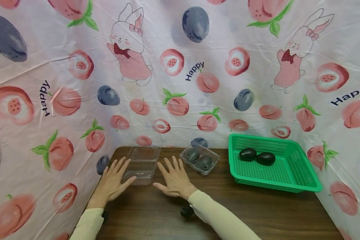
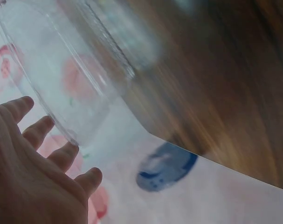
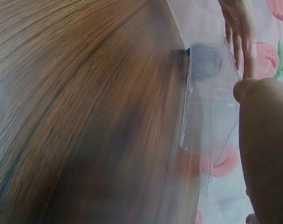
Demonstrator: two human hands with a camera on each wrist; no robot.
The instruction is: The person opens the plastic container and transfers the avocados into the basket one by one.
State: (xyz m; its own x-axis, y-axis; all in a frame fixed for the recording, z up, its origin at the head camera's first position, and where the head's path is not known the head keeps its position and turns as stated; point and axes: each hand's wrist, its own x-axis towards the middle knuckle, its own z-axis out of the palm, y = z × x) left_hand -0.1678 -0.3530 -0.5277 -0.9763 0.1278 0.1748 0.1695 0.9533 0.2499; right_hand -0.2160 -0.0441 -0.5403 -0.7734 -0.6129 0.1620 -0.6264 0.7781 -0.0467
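Observation:
An open clear plastic clamshell box (image 1: 140, 166) stands at the table's back left, its lid raised toward the back. My left hand (image 1: 112, 183) is spread at its left side; in the left wrist view the fingers (image 2: 62, 156) are apart beside the clear wall. Whether they touch it I cannot tell. To the box's right my right hand (image 1: 175, 180) is spread too, palm down, holding nothing. Just beyond the right fingers sits a second clear box (image 1: 211, 156), closed, with two dark avocados (image 1: 204, 162) inside.
A green plastic basket (image 1: 276, 185) stands at the back right, holding two dark avocados (image 1: 265, 158). Fruit-and-rabbit printed cloth (image 1: 174, 40) hangs behind and along both sides of the brown wooden table (image 1: 156, 216).

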